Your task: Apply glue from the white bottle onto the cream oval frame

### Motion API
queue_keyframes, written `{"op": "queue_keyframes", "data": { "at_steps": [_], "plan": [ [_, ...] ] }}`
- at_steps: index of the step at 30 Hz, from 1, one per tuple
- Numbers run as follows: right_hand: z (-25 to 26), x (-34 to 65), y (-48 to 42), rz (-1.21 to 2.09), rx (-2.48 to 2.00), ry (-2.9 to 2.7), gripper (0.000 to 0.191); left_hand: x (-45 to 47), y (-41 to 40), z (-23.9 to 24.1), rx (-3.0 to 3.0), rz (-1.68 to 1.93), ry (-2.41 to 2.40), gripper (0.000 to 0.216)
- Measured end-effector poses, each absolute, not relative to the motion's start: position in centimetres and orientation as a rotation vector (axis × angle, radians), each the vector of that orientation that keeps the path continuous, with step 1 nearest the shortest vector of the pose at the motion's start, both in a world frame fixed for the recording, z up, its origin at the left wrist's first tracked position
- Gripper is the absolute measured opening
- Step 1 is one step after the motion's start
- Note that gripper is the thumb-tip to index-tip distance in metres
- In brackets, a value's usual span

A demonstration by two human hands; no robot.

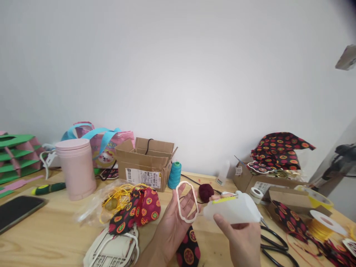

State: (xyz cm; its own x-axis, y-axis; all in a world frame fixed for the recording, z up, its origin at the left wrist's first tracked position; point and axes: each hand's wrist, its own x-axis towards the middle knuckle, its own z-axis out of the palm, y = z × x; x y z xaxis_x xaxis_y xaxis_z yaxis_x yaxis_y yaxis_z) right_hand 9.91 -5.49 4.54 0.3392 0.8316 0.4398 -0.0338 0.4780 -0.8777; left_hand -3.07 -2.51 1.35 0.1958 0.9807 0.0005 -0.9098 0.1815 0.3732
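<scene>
In front of me, my left hand (178, 218) is palm up and supports a thin, cream-white scalloped frame (178, 207) that rests across palm and fingers. My right hand (243, 237) grips a translucent white plastic bottle (233, 211) with a yellow label, tipped on its side just right of the frame. The two do not touch. Below the left hand lies a black patterned fabric piece (189, 249). More cream-white frames (112, 246) are piled at the left, with patterned fabric pouches (139, 207) partly over them.
Behind the hands stand a cardboard box (144, 163), a blue thread cone (175, 175) and a dark red yarn ball (206, 193). Scissors (275, 241) and a yellow cord spool (324, 224) lie right. A pink canister (76, 170), screwdriver (50, 188) and phone (19, 211) occupy the left.
</scene>
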Motion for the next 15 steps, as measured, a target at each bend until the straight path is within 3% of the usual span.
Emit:
{"op": "queue_keyframes", "data": {
  "at_steps": [15],
  "plan": [
    [4.14, 10.69, -5.12, 0.679, -0.943, -1.036, 0.036, -3.00, -2.85, 1.73, 0.355, 1.297, 0.235, 0.037]
  ]
}}
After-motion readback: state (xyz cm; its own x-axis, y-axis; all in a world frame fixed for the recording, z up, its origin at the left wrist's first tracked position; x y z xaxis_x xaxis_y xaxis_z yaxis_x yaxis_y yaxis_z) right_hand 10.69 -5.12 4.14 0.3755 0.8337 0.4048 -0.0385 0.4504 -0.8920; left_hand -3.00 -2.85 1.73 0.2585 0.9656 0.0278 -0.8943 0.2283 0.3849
